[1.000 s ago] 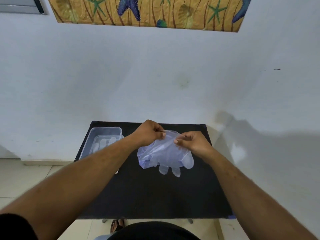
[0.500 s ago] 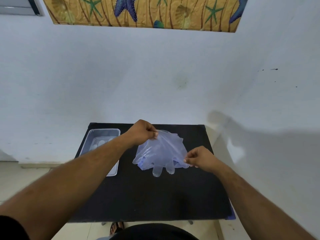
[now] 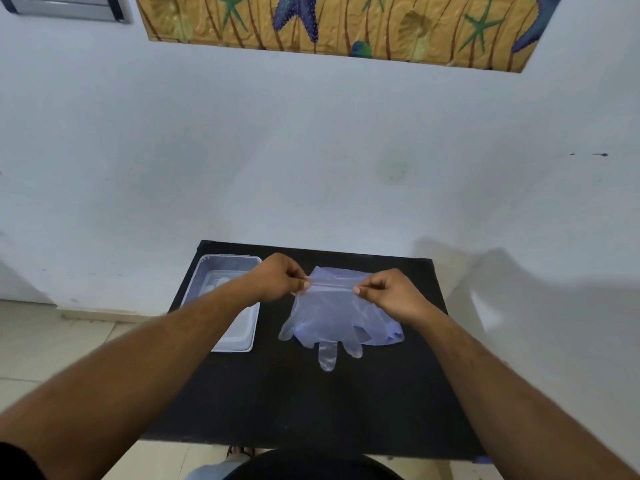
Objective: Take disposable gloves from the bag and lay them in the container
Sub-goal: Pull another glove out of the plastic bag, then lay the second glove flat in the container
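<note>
A clear disposable glove (image 3: 325, 320) hangs above the black table (image 3: 311, 403), fingers pointing down toward me. My left hand (image 3: 277, 277) pinches the left end of its cuff, and my right hand (image 3: 389, 292) pinches the right end, so the cuff is stretched flat between them. Behind the glove lies a bluish plastic bag (image 3: 388, 332) with more gloves, partly hidden. A clear rectangular container (image 3: 225, 268) sits at the table's far left with pale gloves inside, and my left forearm crosses over it.
The table stands against a white wall (image 3: 311, 168) with a starfish picture (image 3: 346, 26) above. Tiled floor (image 3: 52, 348) lies to the left. A sandalled foot (image 3: 239, 452) shows under the near edge.
My right hand has moved up from the glove's lower right edge to the cuff. Both hands now hold the cuff spread flat, and the glove hangs straighter.
</note>
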